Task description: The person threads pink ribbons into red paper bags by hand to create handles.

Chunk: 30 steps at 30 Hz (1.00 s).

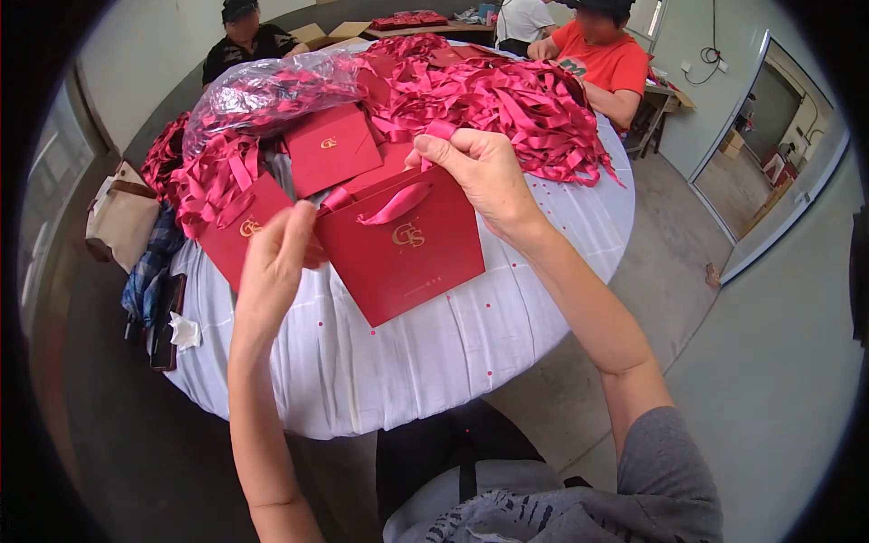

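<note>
A red paper gift bag (403, 258) with a gold emblem hangs tilted over the table in front of me. A pink ribbon handle (396, 204) loops across its front. At the bag's top right corner my right hand (480, 172) is closed, pinching a pink ribbon (441, 130) between thumb and fingers. My left hand (276, 253) is closed at the top left corner, beside a short ribbon piece (337, 198) at the bag's rim; its fingertips partly hide what they grip. Behind my left hand lies another red bag (237, 226) with ribbon on it.
A round table with a white cloth (434, 362) carries a heap of pink ribbons (489, 100), flat red bags (333, 149) and a clear plastic sack (272, 95). Two people (602, 63) (244, 41) sit across it. A cream bag (122, 217), a phone (167, 321) and tissue (186, 332) are at left.
</note>
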### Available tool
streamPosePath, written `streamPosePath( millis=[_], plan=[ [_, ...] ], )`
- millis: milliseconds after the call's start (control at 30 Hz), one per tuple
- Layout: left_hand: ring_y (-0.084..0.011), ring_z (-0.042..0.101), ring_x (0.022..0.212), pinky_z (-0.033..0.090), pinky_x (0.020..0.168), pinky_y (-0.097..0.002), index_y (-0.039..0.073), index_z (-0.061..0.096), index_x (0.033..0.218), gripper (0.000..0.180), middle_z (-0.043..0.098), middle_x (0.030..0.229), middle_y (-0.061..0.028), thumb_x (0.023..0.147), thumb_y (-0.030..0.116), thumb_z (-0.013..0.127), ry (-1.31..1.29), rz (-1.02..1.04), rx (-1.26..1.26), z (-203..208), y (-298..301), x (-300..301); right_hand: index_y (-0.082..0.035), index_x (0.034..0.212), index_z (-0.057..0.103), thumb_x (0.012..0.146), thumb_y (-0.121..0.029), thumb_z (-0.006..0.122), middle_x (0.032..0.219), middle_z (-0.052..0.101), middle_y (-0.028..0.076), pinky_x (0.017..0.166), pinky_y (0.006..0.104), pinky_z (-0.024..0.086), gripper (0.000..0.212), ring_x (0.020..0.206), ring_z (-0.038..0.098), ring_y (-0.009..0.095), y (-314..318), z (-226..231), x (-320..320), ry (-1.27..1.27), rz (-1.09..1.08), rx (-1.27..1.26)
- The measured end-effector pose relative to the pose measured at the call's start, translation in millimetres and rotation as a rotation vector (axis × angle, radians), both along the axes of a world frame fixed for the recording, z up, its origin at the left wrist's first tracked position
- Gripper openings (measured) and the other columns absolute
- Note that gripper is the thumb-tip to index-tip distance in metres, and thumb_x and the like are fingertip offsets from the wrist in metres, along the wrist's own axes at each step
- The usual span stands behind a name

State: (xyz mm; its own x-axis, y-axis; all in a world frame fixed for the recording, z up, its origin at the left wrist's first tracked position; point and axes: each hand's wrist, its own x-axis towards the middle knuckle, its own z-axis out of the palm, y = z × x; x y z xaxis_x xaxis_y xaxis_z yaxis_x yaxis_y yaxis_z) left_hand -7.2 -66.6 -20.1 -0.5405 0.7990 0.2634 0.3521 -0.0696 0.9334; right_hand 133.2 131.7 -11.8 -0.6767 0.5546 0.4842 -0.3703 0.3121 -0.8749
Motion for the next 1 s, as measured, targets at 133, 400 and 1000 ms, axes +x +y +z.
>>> streamPosePath(
  millis=[133, 400, 1000],
  plan=[
    [-0.0098, 0.06, 0.087, 0.049, 0.075, -0.0268, -0.001, 0.06, 0.111, 0.041, 0.065, 0.098, -0.0043, 0.096, 0.036, 0.052, -0.296, -0.1, -0.01, -9, 3, 13, 0.003, 0.08, 0.071, 0.088, -0.022, 0.065, 0.068, 0.067, 0.005, 0.061, 0.0239, 0.045, 0.027, 0.064, 0.056, 0.005, -3, -7, -6, -0.009, -0.085, 0.13],
    [-0.0064, 0.061, 0.074, 0.048, 0.064, -0.0227, 0.001, 0.062, 0.104, 0.037, 0.067, 0.088, -0.0024, 0.094, 0.036, 0.056, -0.454, -0.063, 0.005, -23, 26, 11, 0.004, 0.066, 0.063, 0.087, -0.033, 0.064, 0.056, 0.06, 0.015, 0.051, 0.0347, 0.045, 0.042, 0.052, 0.058, 0.019, 14, -30, -11, -0.393, -0.418, 0.483],
    [-0.0073, 0.058, 0.078, 0.047, 0.071, -0.0234, -0.001, 0.059, 0.108, 0.038, 0.064, 0.09, -0.0031, 0.096, 0.034, 0.052, -0.59, -0.13, 0.051, -47, 29, 11, -0.005, 0.082, 0.058, 0.069, -0.005, 0.068, 0.079, 0.052, 0.006, 0.061, 0.035, 0.04, 0.016, 0.069, 0.052, 0.022, -42, -36, -10, -0.026, -0.326, 1.373]
  ],
)
